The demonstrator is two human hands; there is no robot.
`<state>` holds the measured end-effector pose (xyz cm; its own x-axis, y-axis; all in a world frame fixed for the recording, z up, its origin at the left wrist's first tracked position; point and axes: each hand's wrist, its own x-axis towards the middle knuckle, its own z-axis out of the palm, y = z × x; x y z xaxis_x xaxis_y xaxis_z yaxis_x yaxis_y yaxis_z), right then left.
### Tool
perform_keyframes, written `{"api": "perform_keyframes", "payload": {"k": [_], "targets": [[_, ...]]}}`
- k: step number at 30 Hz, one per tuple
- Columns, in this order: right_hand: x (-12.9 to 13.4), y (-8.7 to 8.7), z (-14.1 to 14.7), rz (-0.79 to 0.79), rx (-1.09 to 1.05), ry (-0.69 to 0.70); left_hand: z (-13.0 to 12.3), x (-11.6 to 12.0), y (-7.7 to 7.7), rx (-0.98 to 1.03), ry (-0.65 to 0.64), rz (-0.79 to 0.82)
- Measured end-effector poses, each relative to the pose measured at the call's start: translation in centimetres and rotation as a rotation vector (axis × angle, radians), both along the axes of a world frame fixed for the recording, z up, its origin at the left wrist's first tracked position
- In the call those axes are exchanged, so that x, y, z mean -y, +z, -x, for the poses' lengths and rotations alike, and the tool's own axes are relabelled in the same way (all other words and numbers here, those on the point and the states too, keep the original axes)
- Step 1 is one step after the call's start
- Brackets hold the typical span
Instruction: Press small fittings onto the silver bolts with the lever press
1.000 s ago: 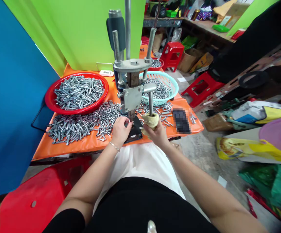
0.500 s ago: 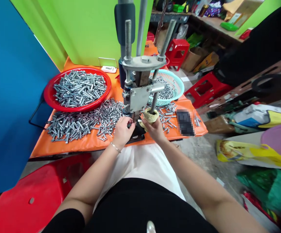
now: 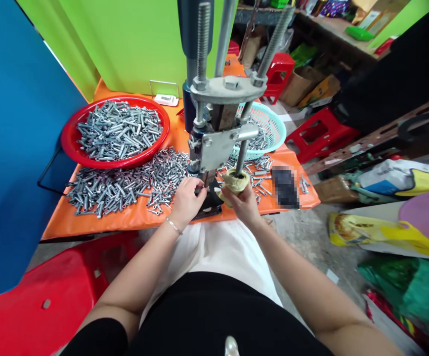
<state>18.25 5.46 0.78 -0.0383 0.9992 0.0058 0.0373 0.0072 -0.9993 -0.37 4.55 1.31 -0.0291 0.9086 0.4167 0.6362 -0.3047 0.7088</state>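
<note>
Shifted slightly right, the right hand [image 3: 247,203] grasps the wrapped handle [image 3: 235,183]; left hand [image 3: 187,200] curls beside the press [image 3: 216,151], hold unclear from here

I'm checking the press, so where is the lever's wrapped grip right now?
In the head view, the wrapped grip is just right of centre, in the right hand, at the lever's lower end.

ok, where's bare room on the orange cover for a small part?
Narrow strip of orange cover, between the loose metal parts and the front edge; another patch between the red basin and the press. Crowded: the press base, left hand there, right hand on the wrapped handle; also in front of the teal basket.
</note>
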Motion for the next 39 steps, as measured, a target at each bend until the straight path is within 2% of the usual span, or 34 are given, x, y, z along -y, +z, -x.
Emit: {"api": "perform_keyframes", "payload": {"k": [8, 14, 17, 19, 22, 26, 28, 30, 34, 39], "targets": [[-2.7, -2.3, 1.5, -0.150, -0.041, -0.021, -0.2, 0.0, -0.5, 0.005, 0.016, -0.064], [-3.5, -2.0, 2.3, -0.247, 0.044, -0.077, -0.4, 0.2, -1.0, 0.042, 0.037, -0.069], [-3.4, -1.8, 2.3, -0.222, 0.047, -0.055, -0.2, 0.2, -0.6, 0.053, 0.018, -0.027], [-2.3, -1.4, 1.9, -0.182, 0.027, -0.032, 0.1, 0.3, -0.3, 0.058, -0.028, 0.005], [0.9, 0.6, 0.3, -0.121, 0.052, -0.050, 0.5, 0.4, 0.1, 0.070, -0.069, 0.046], [5.9, 5.5, -3.1, -0.018, 0.124, -0.007, 0.2, 0.6, -0.2, 0.075, -0.043, 0.017], [7.4, 8.1, -4.3, 0.027, 0.135, 0.043, -0.2, 0.7, -0.6, 0.073, -0.034, -0.030], [7.8, 9.9, -5.0, 0.047, 0.162, 0.082, -0.6, 0.8, -0.9, 0.066, -0.019, -0.053], [7.3, 11.1, -5.1, 0.010, 0.251, 0.113, -0.4, 0.7, -1.7, 0.035, -0.015, -0.044], [7.0, 11.2, -5.3, -0.011, 0.362, 0.106, 1.5, -0.5, -2.6, -0.043, -0.190, -0.117]]}}
